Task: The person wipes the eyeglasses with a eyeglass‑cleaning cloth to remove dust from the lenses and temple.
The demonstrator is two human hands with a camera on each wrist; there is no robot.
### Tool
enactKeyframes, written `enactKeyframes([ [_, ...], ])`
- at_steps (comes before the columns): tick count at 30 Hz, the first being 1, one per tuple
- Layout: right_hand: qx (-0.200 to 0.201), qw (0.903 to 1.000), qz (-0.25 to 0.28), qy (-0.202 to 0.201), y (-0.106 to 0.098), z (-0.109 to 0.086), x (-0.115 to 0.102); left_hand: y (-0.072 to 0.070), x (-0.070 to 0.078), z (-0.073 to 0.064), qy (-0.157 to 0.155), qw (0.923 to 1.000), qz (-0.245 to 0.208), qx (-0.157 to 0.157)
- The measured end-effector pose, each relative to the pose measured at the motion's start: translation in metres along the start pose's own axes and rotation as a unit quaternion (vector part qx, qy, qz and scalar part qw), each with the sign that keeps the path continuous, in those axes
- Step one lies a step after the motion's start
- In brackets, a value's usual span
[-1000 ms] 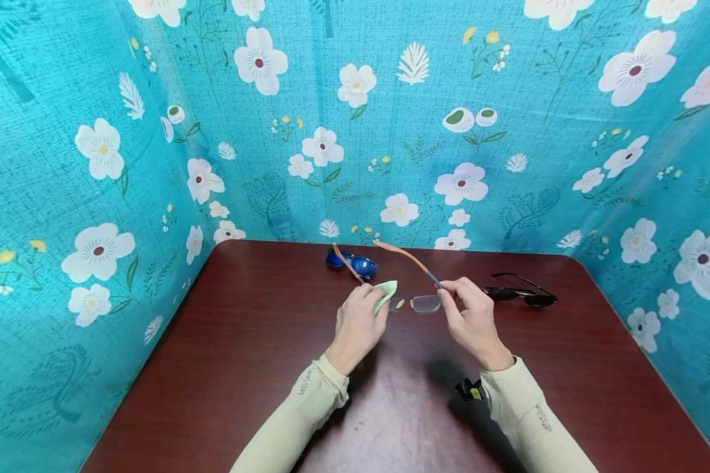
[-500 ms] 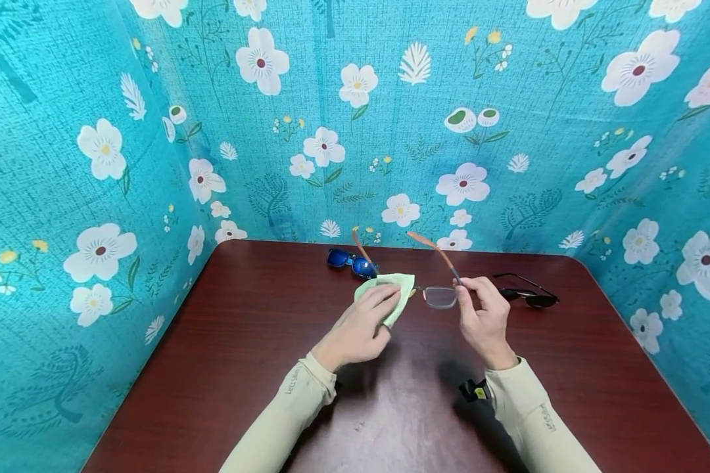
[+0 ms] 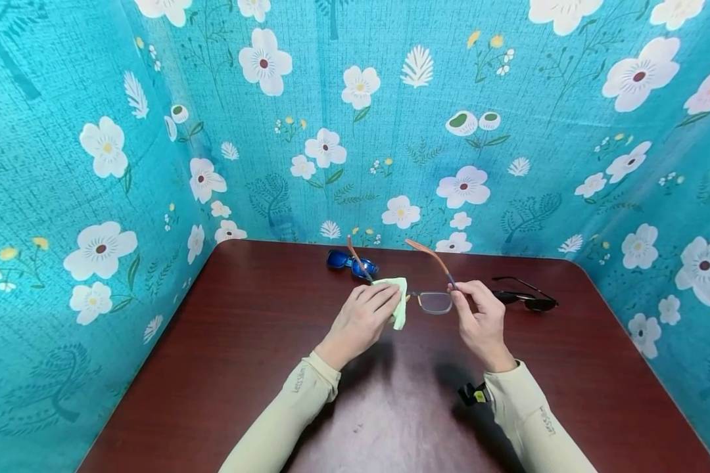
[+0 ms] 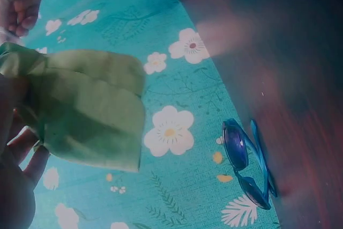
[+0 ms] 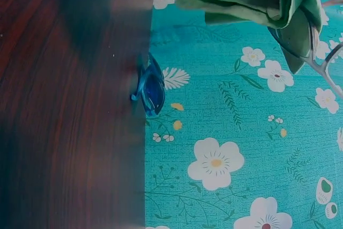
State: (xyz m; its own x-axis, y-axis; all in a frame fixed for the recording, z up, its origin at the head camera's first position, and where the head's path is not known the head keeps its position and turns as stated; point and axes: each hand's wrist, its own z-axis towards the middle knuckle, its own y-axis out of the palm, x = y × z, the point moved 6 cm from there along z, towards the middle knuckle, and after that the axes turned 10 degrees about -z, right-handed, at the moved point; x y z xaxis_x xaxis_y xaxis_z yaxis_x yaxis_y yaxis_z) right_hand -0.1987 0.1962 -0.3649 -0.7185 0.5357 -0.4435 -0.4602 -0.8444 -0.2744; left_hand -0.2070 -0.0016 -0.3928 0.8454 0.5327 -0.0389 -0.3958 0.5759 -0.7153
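Note:
A pair of eyeglasses (image 3: 434, 303) with orange-tipped temples is held up over the table between both hands. My right hand (image 3: 482, 322) pinches the frame at its right hinge, thumb in front. With a light green cleaning cloth (image 3: 400, 309), my left hand (image 3: 361, 318) grips the left lens, which the cloth and fingers hide. In the left wrist view the cloth (image 4: 96, 108) hangs folded from the fingers. The right wrist view shows the cloth (image 5: 300, 9) wrapped about the lens, beside the metal bridge.
Blue-lensed sunglasses (image 3: 352, 263) lie at the back of the dark red-brown table (image 3: 242, 341). Black sunglasses (image 3: 526, 299) lie to the right, partly behind the right hand. A blue floral cloth (image 3: 355, 131) hangs around the table's back and sides.
Both hands and the eyeglasses have shifted right overall, dipping slightly lately. The cloth spread out over the left lens, then folded closer around it under the left fingers.

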Motion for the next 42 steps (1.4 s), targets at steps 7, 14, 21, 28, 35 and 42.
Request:
enactKeyframes([
  [7, -0.007, 1.0000, 0.000, 0.001, 0.002, -0.008, 0.010, 0.000, -0.002, 0.001, 0.007, 0.9999, 0.006, -0.009],
  [14, 0.058, 0.9979, 0.021, -0.020, -0.006, 0.002, -0.010, -0.003, -0.001, 0.000, 0.023, 0.9995, -0.007, -0.022],
  [21, 0.099, 0.9944, 0.012, -0.035, -0.013, 0.010, -0.026, -0.011, 0.001, 0.000, 0.048, 0.9985, -0.013, -0.022],
  [28, 0.140, 0.9876, 0.004, -0.070, -0.017, 0.013, -0.029, -0.015, 0.006, 0.002, 0.049, 0.9960, -0.074, 0.011],
  [35, 0.124, 0.9885, 0.012, -0.086, -0.014, 0.012, -0.035, -0.012, 0.010, 0.007, 0.030, 0.9946, -0.098, 0.016],
  [42, 0.145, 0.9862, 0.013, -0.077, -0.018, 0.012, -0.033, -0.015, 0.010, 0.006, 0.041, 0.9948, -0.093, 0.006],
])
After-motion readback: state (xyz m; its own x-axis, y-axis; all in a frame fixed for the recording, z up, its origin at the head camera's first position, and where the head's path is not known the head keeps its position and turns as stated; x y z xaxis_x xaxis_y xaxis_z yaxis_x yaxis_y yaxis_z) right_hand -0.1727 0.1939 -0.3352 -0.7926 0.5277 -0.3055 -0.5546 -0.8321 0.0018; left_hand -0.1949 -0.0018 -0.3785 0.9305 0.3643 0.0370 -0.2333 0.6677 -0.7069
